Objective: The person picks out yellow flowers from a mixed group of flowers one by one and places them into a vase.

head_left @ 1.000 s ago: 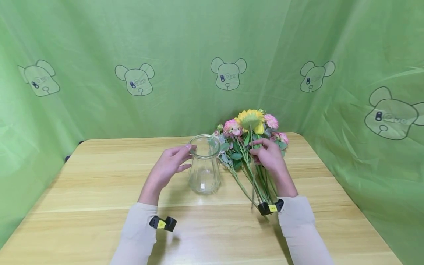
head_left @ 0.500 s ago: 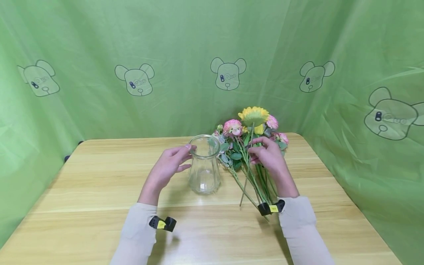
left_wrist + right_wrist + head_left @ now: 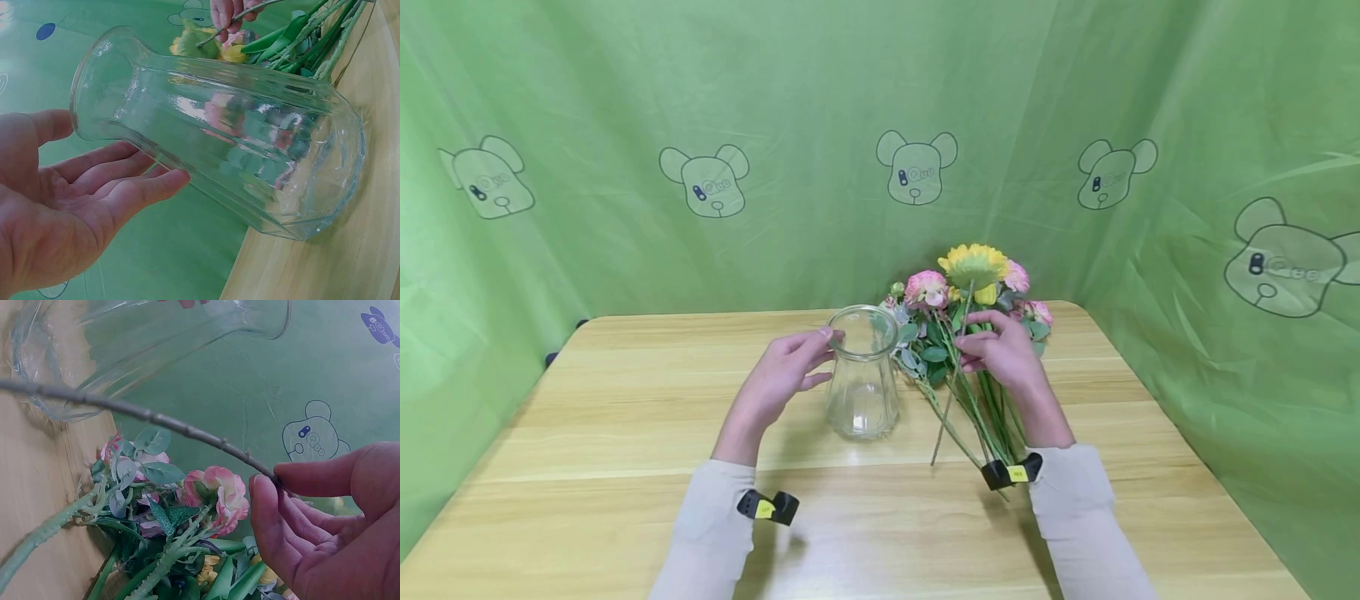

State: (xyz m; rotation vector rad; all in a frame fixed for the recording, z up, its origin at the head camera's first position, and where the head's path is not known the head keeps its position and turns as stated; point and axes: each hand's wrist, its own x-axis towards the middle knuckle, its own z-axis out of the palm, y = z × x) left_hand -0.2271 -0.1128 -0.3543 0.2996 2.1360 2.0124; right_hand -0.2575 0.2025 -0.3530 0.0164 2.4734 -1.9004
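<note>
A clear glass vase (image 3: 862, 392) stands upright on the table, with its wide mouth facing up. My left hand (image 3: 790, 367) is at its left side, thumb by the rim and the other fingers extended along the neck, as the left wrist view also shows. My right hand (image 3: 1003, 354) pinches the long brown stem (image 3: 181, 428) of a yellow sunflower (image 3: 973, 265) between thumb and forefinger. The flower head tops the hand, seen from its green back, and the stem slants down to the left, its lower end beside the vase.
Under and behind my right hand lies a heap of flowers, with pink blooms (image 3: 927, 289), green leaves (image 3: 934, 354) and several stems pointing toward me. Green curtains (image 3: 805, 233) rise behind and beside the wooden table (image 3: 625, 400).
The sunflower in my right hand has tilted: its stem's lower end has swung left toward the vase, and the head has shifted slightly right. My left hand and the vase have stayed put.
</note>
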